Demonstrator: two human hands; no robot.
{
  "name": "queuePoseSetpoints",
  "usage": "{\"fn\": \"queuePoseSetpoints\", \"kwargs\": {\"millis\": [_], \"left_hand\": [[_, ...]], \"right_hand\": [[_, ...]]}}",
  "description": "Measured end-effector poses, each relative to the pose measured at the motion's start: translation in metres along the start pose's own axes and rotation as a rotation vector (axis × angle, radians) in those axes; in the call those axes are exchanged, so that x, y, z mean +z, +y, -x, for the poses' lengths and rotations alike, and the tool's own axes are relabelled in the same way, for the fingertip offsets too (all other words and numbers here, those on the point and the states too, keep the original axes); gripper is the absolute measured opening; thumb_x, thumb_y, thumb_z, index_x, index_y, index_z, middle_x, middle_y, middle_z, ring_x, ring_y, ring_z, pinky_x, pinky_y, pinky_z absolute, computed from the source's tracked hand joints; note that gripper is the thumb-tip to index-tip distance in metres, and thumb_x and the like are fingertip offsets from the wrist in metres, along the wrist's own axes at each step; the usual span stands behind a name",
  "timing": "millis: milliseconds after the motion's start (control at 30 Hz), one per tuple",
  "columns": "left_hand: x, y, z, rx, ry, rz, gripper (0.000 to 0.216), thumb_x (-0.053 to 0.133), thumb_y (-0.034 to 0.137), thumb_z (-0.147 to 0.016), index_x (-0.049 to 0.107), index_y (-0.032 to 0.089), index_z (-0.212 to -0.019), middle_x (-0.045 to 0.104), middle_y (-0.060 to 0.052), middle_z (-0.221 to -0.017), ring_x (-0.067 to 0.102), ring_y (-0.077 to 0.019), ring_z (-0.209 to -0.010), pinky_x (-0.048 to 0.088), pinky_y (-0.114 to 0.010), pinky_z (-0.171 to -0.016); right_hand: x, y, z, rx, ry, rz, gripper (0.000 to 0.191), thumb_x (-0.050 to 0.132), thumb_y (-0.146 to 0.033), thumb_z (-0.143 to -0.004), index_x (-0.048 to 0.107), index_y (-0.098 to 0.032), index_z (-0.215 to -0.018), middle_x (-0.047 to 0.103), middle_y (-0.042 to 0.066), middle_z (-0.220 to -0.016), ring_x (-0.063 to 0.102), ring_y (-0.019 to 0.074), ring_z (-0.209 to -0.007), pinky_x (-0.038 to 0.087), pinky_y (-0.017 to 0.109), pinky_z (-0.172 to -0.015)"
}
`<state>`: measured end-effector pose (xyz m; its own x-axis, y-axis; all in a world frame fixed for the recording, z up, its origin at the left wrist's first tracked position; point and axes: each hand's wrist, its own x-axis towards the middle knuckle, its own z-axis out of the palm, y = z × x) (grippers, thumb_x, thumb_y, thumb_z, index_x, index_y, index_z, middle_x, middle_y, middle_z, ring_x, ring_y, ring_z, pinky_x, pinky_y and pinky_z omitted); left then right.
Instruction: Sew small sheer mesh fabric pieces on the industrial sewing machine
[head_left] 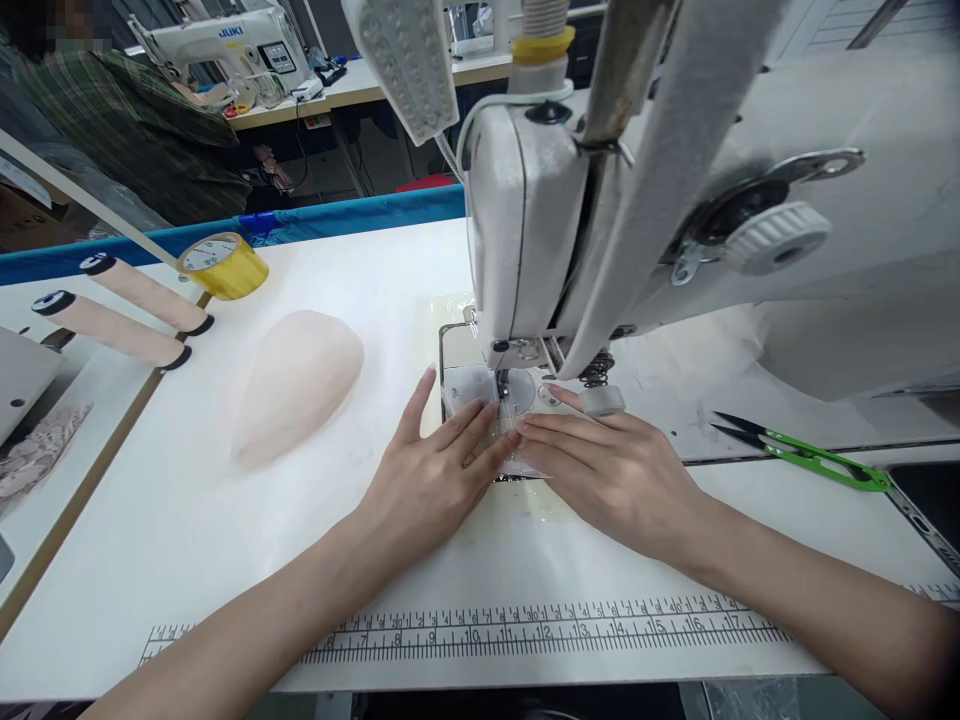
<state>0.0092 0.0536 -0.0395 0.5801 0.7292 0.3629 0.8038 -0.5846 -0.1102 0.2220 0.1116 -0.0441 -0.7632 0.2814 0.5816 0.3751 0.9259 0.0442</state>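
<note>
Both of my hands lie flat on the white sewing table in front of the sewing machine (600, 200). My left hand (435, 470) is open, its fingers stretched toward the needle and pressing on a small clear, thin piece of material (517, 455) under the presser foot (501, 385). My right hand (600, 460) is open too, fingers flat and pointing left onto the same piece, fingertips almost meeting those of the left. The material is nearly see-through and mostly covered by my fingers.
A pale pink moulded pad (296, 385) lies left of my hands. Yellow tape roll (225, 265) and two thread cones (127, 310) sit at the far left. Green thread snips (810, 455) lie to the right. A printed ruler (540, 630) runs along the front edge. Another person (120, 120) sits behind.
</note>
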Motion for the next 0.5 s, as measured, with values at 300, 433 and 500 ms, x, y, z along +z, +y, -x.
{"fn": "queuePoseSetpoints", "kwargs": {"millis": [300, 433, 500], "left_hand": [[0.010, -0.012, -0.006, -0.017, 0.049, 0.006, 0.031, 0.046, 0.022, -0.100, 0.058, 0.018, -0.128, 0.063, -0.011, -0.126, 0.059, -0.0234, -0.120, 0.005, -0.064, -0.118], [0.014, -0.018, -0.010, -0.021, 0.042, -0.001, 0.031, 0.044, 0.022, -0.101, 0.057, 0.019, -0.129, 0.063, -0.011, -0.127, 0.060, -0.0227, -0.119, 0.006, -0.065, -0.118], [0.014, -0.019, -0.011, -0.031, 0.046, -0.008, 0.031, 0.044, 0.022, -0.101, 0.057, 0.019, -0.129, 0.063, -0.011, -0.126, 0.060, -0.0225, -0.118, 0.008, -0.066, -0.117]], "right_hand": [[0.009, 0.006, -0.005, 0.019, 0.000, 0.057, 0.023, 0.052, 0.000, -0.088, 0.069, -0.013, -0.095, 0.074, 0.005, -0.099, 0.070, 0.0163, -0.084, 0.053, 0.036, -0.095], [0.012, 0.010, -0.005, 0.034, -0.014, 0.074, 0.021, 0.053, -0.002, -0.089, 0.069, -0.013, -0.096, 0.074, 0.005, -0.100, 0.071, 0.0176, -0.084, 0.052, 0.039, -0.098], [0.013, 0.011, -0.006, 0.041, -0.023, 0.084, 0.020, 0.053, -0.004, -0.090, 0.069, -0.013, -0.099, 0.073, 0.005, -0.102, 0.071, 0.0179, -0.085, 0.051, 0.040, -0.099]]}}
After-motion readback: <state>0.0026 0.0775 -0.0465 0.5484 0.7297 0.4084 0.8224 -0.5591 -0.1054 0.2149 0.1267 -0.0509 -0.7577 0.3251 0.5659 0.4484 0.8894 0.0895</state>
